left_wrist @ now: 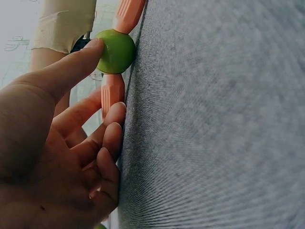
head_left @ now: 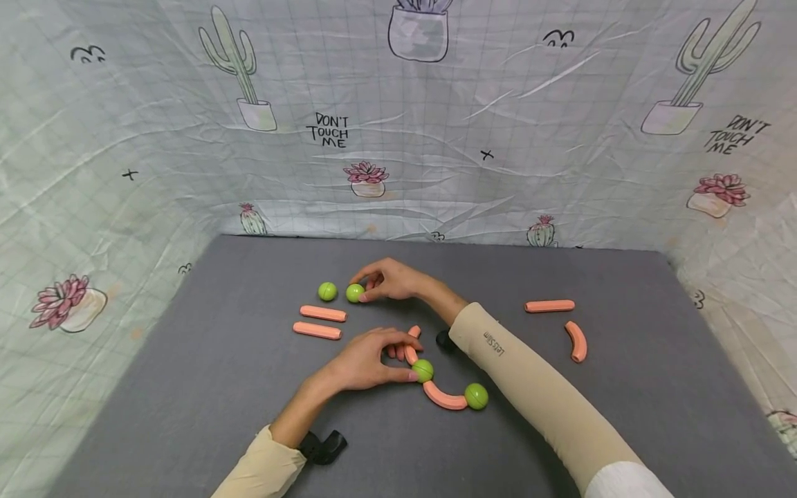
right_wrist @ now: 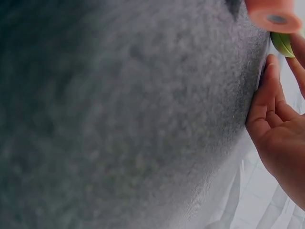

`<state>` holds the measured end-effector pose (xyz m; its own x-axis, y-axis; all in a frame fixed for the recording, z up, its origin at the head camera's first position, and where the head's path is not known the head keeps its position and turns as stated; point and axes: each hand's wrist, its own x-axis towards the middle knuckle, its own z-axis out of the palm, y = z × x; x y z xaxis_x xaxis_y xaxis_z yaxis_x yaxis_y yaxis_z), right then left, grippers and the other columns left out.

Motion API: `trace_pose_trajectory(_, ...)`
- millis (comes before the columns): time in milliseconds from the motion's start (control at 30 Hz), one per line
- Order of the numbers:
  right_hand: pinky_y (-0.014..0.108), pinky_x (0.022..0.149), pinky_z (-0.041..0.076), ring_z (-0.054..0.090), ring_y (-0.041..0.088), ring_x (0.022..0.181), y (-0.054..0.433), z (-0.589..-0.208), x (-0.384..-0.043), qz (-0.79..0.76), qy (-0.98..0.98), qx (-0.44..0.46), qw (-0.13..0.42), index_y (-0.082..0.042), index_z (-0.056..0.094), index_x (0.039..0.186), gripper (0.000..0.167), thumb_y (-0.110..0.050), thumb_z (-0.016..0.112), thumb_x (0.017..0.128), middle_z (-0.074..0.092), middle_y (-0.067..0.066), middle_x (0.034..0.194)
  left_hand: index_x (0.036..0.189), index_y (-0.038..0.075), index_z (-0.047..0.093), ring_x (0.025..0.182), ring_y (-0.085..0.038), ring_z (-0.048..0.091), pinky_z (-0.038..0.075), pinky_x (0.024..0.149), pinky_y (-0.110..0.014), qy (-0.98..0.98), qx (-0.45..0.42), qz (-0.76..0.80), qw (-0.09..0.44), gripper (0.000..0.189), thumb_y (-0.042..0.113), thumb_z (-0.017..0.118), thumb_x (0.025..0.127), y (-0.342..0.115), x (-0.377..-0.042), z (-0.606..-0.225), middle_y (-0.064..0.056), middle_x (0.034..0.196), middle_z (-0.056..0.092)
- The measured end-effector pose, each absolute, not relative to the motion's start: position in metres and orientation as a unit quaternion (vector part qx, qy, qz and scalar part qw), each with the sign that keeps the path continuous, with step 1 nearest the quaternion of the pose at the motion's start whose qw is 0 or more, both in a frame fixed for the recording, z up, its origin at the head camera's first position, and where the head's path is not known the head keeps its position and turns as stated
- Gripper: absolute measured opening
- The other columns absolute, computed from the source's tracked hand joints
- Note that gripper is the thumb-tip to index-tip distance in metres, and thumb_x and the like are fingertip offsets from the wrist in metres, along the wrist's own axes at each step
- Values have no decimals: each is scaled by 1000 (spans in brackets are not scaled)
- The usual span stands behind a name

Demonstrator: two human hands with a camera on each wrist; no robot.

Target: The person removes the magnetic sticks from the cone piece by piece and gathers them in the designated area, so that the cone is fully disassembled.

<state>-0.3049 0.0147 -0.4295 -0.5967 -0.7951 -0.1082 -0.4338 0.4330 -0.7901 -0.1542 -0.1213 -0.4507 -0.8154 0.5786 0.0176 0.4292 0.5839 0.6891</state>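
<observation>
head view shows my right hand (head_left: 394, 279) pinching a green ball (head_left: 355, 293) toward the tabletop's (head_left: 386, 456) far edge, beside a second ball (head_left: 326, 291). farther from that edge, my left hand (head_left: 367, 360) holds a chain of peach sticks and balls (head_left: 430, 389). left wrist view adds curled fingers (left_wrist: 112, 136), partly hiding a stick (left_wrist: 113, 90). right wrist view alone shows a hollow stick end (right_wrist: 267, 23), cropped above, covering part of the green ball.

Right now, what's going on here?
A person's left hand holds a chain of pink sticks and green balls on a grey surface, thumb against one ball. The right hand pinches another green ball beside a loose one. Two straight sticks lie nearby; a straight stick and a curved one lie to the right.
</observation>
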Motion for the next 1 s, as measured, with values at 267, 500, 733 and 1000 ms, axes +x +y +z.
trace_pose_trajectory(267,25,85,54,69,23,100,24,-426,-306,-381,806,-376,253,-8,60,146,50,-15,74,99,71,16,114,125,25,74,95,-10,59,48,88,-29,883,291,353,99,42,42,84,88,-121,-156,-449,7,102,68)
trace_pose_trajectory(500,28,89,56,71,22,104,44,-428,-302,-387,810,-361,254,-6,58,146,51,-16,73,99,73,16,114,123,29,76,92,-7,60,49,84,-27,883,299,350,94,36,40,83,89,-119,-155,-448,8,99,68)
trace_pose_trajectory(733,28,89,56,71,20,100,66,-427,-292,-386,810,-357,262,-3,62,141,45,-17,72,100,74,16,112,119,38,77,94,-8,62,47,83,-27,889,286,345,99,30,43,82,89,-116,-150,-446,10,102,69)
trace_pose_trajectory(1000,28,85,56,72,20,96,88,-422,-280,-383,810,-364,255,0,64,138,40,-13,70,101,74,18,110,117,35,78,83,-10,53,41,73,-25,907,261,313,106,36,48,86,84,-104,-143,-438,4,98,64)
